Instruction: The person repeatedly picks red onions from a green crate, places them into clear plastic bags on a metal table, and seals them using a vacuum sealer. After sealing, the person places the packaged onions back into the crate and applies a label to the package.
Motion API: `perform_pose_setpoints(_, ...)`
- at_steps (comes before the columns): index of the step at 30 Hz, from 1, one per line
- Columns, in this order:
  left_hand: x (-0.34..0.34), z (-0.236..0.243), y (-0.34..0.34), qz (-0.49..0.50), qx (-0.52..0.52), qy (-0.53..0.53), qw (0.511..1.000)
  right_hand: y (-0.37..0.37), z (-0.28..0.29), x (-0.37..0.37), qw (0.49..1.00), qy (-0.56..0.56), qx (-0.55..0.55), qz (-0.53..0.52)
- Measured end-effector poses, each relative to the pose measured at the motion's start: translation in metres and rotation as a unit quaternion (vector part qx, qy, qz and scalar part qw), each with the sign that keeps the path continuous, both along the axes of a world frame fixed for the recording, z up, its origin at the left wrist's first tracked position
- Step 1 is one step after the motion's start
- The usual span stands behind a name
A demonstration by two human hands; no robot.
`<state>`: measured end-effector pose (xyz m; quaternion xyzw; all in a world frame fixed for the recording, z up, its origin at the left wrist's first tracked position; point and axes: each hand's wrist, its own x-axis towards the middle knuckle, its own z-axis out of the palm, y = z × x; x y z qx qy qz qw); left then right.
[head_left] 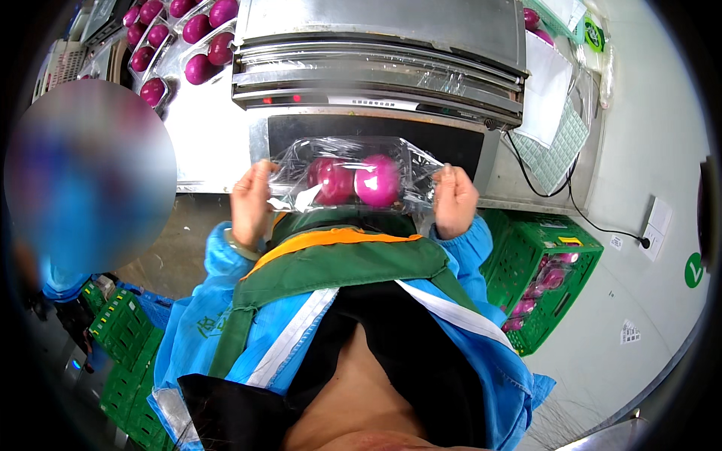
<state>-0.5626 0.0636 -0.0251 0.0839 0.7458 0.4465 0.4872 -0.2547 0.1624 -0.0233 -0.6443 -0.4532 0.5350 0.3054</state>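
Observation:
Two red onions (pixel 376 182) sit side by side in a transparent tray, under shiny plastic film (pixel 417 161) that stretches out to both sides. My left hand (pixel 252 201) pinches the film's left end. At the opposite end, my right hand (pixel 455 201) grips the film with its fingers closed. The pack is held level in front of my green apron, at the near edge of the wrapping machine's dark plate (pixel 451 144). Glare on the film partly hides the tray's rim.
Ahead stands the metal wrapping machine (pixel 376 34). Packed red onions (pixel 199 69) lie on the metal table at left, beside a blurred-out person (pixel 90 177). Green crates (pixel 564 301) stand at right and lower left. A black cable (pixel 594 218) runs to a wall socket.

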Motion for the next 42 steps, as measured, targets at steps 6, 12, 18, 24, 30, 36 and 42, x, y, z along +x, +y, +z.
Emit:
perform_pose_setpoints(6,-0.012,-0.064,-0.058,-0.071,-0.087,-0.075,0.991,-0.048,-0.079,0.055,0.98,0.004,-0.173,0.103)
perform_pose_setpoints(12,0.036,-0.169,-0.049,-0.422,0.192,-0.147,0.874,-0.052,-0.105,0.004,0.931,0.123,-0.044,0.342)
perform_pose_setpoints(18,0.085,-0.083,-0.011,-0.29,0.203,-0.395,0.847,-0.074,-0.028,0.032,0.867,0.385,-0.262,0.177)
perform_pose_setpoints(24,0.077,0.008,-0.002,-0.11,0.184,-0.419,0.882,-0.083,-0.032,0.016,0.833,0.478,-0.253,0.12)
perform_pose_setpoints(30,0.103,0.05,-0.02,-0.272,0.158,-0.359,0.879,-0.065,-0.028,-0.031,0.864,0.484,-0.127,0.06)
perform_pose_setpoints(36,0.144,0.028,0.023,-0.167,0.048,-0.342,0.923,-0.06,0.015,0.051,0.685,0.727,-0.031,-0.04)
perform_pose_setpoints(42,0.26,0.014,0.06,-0.347,0.109,-0.336,0.869,-0.091,0.025,0.11,0.759,0.571,0.158,-0.268)
